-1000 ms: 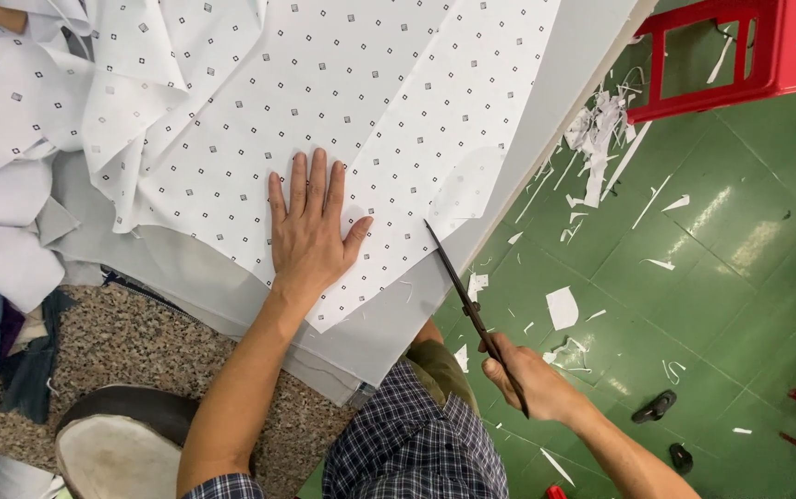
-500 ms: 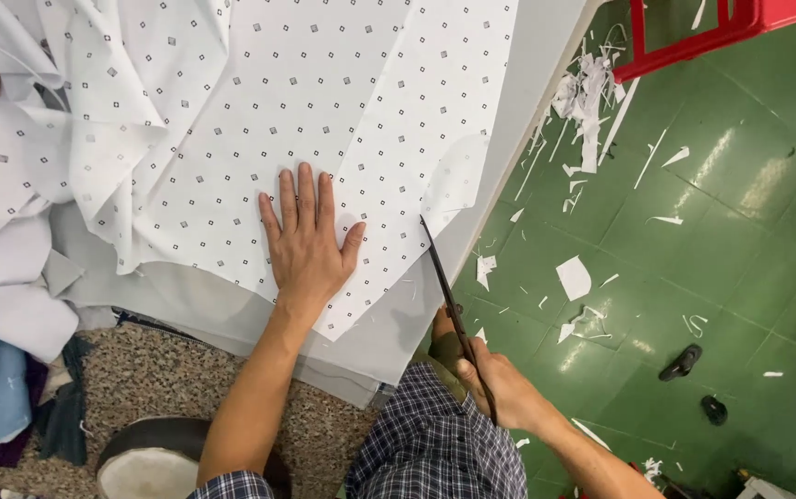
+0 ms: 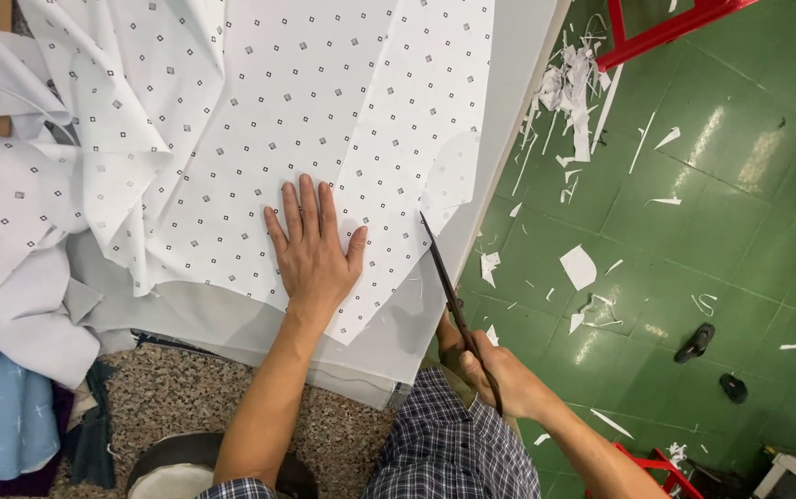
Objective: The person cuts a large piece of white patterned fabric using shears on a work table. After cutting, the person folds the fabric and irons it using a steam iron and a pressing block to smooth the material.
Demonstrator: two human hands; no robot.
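A grey cutting table (image 3: 232, 319) stands over a green floor (image 3: 740, 231). Beside its near edge, the right hand (image 3: 500, 374) grips long scissors (image 3: 453, 305), tip touching the dotted white fabric (image 3: 306, 120). On the table, the left hand (image 3: 313, 249) presses flat, fingers spread. Offcut scraps (image 3: 575, 79) litter the floor beyond; most cloth looks uncut.

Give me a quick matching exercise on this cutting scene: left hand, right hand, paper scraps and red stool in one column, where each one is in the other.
Things:
1. left hand
2. right hand
3. paper scraps
4. red stool

Places:
A. scattered over the green floor
B. standing at the top of the view
C. flat on the dotted white fabric
D. gripping the scissors at the table edge

Pairs: 1-C, 2-D, 3-A, 4-B
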